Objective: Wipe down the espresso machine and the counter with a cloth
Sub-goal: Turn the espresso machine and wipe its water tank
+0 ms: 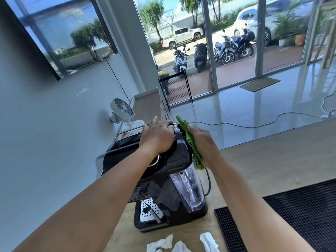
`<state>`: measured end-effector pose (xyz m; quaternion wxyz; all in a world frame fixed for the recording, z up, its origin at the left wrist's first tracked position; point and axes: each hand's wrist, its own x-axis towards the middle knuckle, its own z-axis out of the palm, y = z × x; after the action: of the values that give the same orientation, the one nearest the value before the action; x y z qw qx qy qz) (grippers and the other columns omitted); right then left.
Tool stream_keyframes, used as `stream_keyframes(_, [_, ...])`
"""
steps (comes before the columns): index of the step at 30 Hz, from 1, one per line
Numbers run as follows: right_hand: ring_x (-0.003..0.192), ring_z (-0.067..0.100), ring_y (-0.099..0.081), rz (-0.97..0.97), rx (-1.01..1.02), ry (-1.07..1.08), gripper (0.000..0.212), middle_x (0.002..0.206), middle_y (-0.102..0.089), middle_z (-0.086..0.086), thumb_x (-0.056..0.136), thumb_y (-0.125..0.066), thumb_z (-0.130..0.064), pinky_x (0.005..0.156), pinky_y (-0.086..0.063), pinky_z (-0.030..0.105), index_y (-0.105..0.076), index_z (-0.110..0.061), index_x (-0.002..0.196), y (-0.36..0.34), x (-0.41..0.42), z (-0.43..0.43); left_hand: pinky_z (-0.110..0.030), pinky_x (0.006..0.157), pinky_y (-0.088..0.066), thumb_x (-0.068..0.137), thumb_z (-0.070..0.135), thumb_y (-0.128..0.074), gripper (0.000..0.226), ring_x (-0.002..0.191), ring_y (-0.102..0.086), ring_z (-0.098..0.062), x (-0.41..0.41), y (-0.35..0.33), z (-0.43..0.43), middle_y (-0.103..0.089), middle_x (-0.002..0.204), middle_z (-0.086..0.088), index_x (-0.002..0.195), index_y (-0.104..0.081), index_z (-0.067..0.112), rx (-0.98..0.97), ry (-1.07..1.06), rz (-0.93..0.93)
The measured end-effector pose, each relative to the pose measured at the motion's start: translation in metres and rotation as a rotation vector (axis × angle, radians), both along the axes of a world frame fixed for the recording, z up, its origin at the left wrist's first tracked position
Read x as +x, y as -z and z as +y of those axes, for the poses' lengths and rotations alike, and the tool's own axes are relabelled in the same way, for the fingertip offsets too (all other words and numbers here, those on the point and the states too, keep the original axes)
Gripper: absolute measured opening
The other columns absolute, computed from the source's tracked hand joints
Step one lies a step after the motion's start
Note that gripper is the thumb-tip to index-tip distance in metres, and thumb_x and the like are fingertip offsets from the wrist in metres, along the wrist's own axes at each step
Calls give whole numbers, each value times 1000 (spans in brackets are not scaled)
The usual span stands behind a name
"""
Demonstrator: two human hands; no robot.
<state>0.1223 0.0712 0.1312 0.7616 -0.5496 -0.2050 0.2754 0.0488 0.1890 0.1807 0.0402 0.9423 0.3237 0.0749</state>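
A black espresso machine [174, 190] stands on the light wooden counter [263, 160], with a clear water tank on its right side and a steel drip tray at the bottom. My left hand [157, 137] lies flat on the machine's top, fingers spread over the far edge. My right hand [200, 140] presses a green cloth [192, 144] against the machine's upper right side. The cloth hangs down from the top corner to just above the tank.
A black rubber bar mat [300, 215] lies on the counter to the right. Crumpled white tissues [181, 244] sit near the front edge. A small white fan [122, 110] stands behind the machine by the wall. A black power cord [209, 180] runs down beside the tank.
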Motion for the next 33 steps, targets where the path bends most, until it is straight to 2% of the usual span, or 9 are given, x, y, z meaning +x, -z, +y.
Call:
stream_keyframes(3, [107,23,-67,-48,49,-8,31,110,-73,4,99,-46,-27,98,-51,47,-70,-24,118,6,-19,-2,-47,118,-4,97,37,-22,48,147,-5,-14,0,1,2,-27,156,0,143,-37,32,4,3,2])
stream_keyframes(7, [134,-4,-40,-301,58,146,36,142,-49,-21,103,-43,-26,116,-32,32,-54,-32,137,28,-70,-28,-48,118,-6,98,36,-22,48,147,-8,-15,2,1,3,-28,155,-1,143,-38,31,22,6,3])
stream_keyframes(9, [143,-1,-26,-474,65,256,40,152,-38,-17,104,-41,-21,119,-23,27,-46,-21,144,42,-100,-36,-48,118,-7,98,36,-23,47,147,-8,-15,3,1,5,-29,155,-1,142,-39,31,27,2,6])
stream_keyframes(12, [150,23,-17,-887,9,445,46,158,-31,4,102,-41,-16,120,-19,31,-38,-4,146,71,-131,-31,-48,118,-7,97,35,-23,48,147,-8,-16,3,1,5,-28,155,-2,142,-39,30,27,2,10])
stream_keyframes(14, [148,31,-19,-1159,-27,410,45,157,-31,10,100,-39,-8,119,-25,40,-39,-1,145,90,-143,-24,-48,118,-6,97,35,-22,48,147,-8,-17,1,-1,3,-28,155,-2,142,-39,30,18,11,13])
stream_keyframes(17, [145,25,-30,-1501,-156,301,47,154,-37,5,101,-25,-1,111,-39,41,-47,-6,142,115,-156,-20,-49,118,-5,98,35,-20,49,147,-7,-17,-2,-1,1,-26,156,-2,143,-38,28,3,23,24])
stream_keyframes(20, [143,26,-33,-1442,-170,360,47,153,-40,7,102,-20,0,112,-38,43,-46,-3,142,122,-145,-31,-49,118,-6,98,34,-20,50,147,-7,-18,-3,-2,0,-26,156,-4,144,-38,27,16,23,34])
stream_keyframes(25, [143,32,-33,-1368,-126,495,57,153,-40,11,85,-60,11,111,-38,50,-46,2,140,117,-111,-46,-49,118,-5,98,34,-20,50,147,-7,-18,-1,-3,2,-25,156,-3,144,-37,26,31,25,42])
stream_keyframes(33, [148,36,-17,-1243,-208,673,57,163,-10,9,102,-38,-33,119,-17,51,-21,-15,154,117,-133,-2,-47,116,-6,97,36,-22,49,147,-9,-17,1,-2,6,-25,156,-5,143,-38,30,41,15,28])
